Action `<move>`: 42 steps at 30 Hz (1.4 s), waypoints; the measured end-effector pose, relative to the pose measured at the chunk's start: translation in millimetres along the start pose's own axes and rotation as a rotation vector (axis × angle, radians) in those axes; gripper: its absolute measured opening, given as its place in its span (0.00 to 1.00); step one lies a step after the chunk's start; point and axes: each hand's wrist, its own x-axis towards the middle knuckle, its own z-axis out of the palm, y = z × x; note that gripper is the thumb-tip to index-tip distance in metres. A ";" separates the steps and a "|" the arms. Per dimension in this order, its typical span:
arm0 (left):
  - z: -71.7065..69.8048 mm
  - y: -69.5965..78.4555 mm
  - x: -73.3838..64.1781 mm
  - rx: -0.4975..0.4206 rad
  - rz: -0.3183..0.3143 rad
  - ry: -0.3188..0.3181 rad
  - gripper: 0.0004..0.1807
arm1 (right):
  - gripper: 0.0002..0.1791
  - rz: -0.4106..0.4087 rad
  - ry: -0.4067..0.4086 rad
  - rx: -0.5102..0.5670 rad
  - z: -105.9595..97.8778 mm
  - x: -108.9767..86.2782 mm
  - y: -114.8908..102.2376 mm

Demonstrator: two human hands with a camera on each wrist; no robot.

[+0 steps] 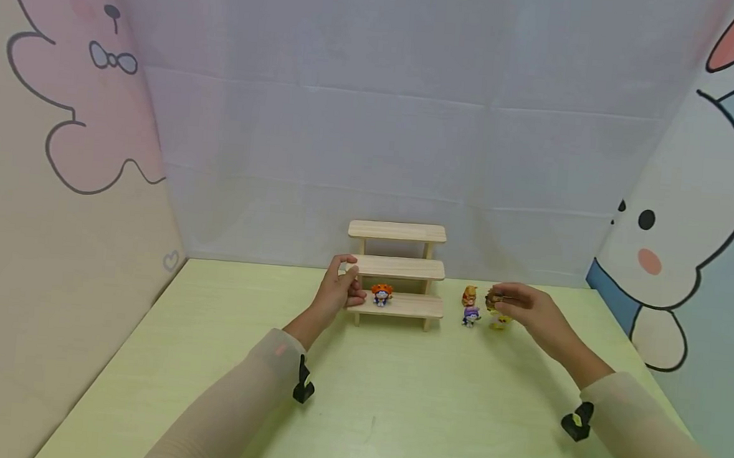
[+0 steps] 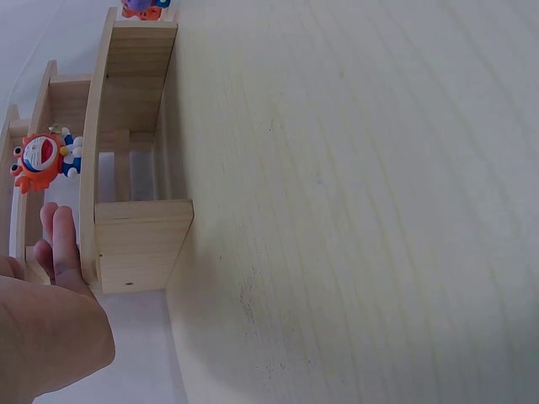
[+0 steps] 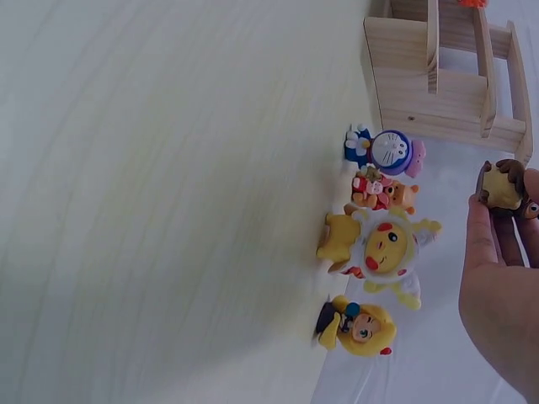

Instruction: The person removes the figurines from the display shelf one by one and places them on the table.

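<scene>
A three-tier wooden shelf [image 1: 406, 305] stands near the back of the table. On its lowest step is a blue-and-white figurine with an orange crab hat [image 1: 381, 296]. At the left end of that step is my left hand [image 1: 334, 295]; in the left wrist view its extended fingers [image 2: 64, 244] lie close beside the crab-hat figurine. To the right of the shelf, my right hand [image 1: 537, 320] pinches a small brown-and-tan figurine [image 3: 503, 187], raised above several others. Part of it is hidden by the fingers.
Right of the shelf stand a purple-hatted blue figurine [image 3: 391, 153], an orange bear figurine [image 3: 383, 190], a yellow figurine with a white hood [image 3: 386, 249] and a yellow-haired figurine [image 3: 364, 326]. A pale cloth [image 1: 374, 143] hangs behind; printed panels [image 1: 673, 282] flank the table.
</scene>
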 end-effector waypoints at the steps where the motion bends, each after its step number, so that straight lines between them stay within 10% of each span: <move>1: -0.1 -0.1 0.1 0.003 0.004 0.000 0.15 | 0.28 0.001 0.006 -0.005 -2.4 -1.3 1.1; 42: 1.4 1.3 -3.1 0.019 0.027 -0.003 0.15 | 0.32 0.105 0.061 -0.013 -45.9 -20.3 66.0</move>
